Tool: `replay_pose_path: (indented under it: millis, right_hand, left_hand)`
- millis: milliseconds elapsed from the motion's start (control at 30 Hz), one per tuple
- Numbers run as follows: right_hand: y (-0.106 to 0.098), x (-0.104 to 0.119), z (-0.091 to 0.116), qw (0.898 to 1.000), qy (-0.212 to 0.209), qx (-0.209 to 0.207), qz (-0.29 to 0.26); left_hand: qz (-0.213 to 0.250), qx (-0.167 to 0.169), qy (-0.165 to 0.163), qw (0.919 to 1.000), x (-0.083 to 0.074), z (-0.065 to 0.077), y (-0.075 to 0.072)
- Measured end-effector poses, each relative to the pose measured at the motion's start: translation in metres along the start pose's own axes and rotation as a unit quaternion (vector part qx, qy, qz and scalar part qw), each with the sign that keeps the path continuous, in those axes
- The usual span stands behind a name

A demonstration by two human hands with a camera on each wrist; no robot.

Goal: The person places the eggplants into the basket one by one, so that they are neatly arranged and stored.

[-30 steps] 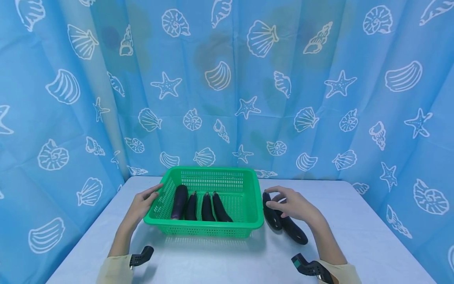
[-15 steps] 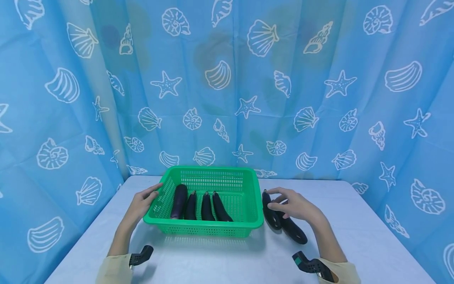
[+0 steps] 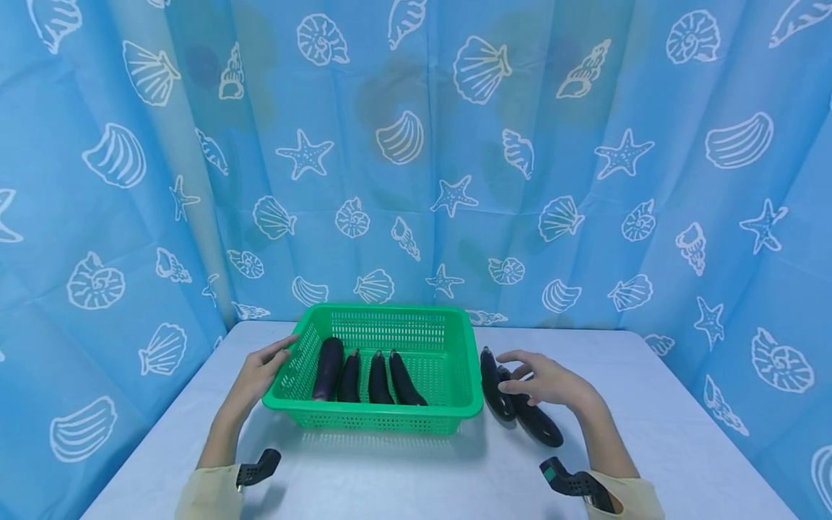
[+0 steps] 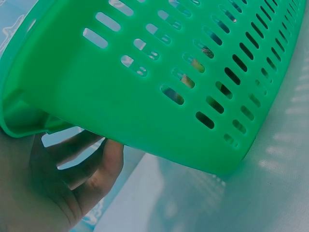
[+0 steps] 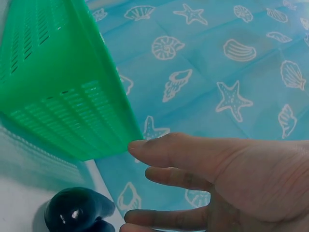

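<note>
A green plastic basket (image 3: 373, 409) stands on the table, with several dark eggplants (image 3: 328, 370) lying side by side in it. My left hand (image 3: 255, 375) touches the basket's left rim with fairly straight fingers; in the left wrist view, part of that hand (image 4: 84, 179) is hidden behind the basket's wall. Just right of the basket, one eggplant (image 3: 491, 384) lies alongside another eggplant (image 3: 543, 425). Above this pair hovers my right hand (image 3: 544, 380), its fingers spread and relaxed, holding nothing. In the right wrist view, an eggplant (image 5: 77, 209) shows below the fingers.
The white-covered table (image 3: 377, 480) extends in front of the basket and to the right. A blue curtain (image 3: 416, 180) with white shell and starfish prints hangs close behind the table and along both sides. Each wrist carries a black camera mount (image 3: 258, 468).
My right hand has shifted slightly right, from over the left loose eggplant toward the other one. The left hand, the basket and the eggplants stay where they were.
</note>
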State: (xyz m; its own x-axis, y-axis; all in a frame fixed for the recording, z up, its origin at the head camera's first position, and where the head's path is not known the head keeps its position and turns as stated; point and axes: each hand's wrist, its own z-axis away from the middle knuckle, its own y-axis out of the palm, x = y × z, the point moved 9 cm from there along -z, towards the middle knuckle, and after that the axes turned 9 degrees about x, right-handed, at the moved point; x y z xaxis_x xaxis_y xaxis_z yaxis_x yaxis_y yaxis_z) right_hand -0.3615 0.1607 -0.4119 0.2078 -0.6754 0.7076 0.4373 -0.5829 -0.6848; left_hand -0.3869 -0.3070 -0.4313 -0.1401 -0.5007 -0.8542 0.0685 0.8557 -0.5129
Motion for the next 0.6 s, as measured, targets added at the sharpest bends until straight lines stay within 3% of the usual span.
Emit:
replay_pose_path:
  millis: [600]
  right_hand:
    - [0.002,-0.025,-0.006,0.999,0.033,0.006,0.031]
  left_hand:
    - [-0.002,0.001,-0.011,0.9999,0.0,0.0,0.0]
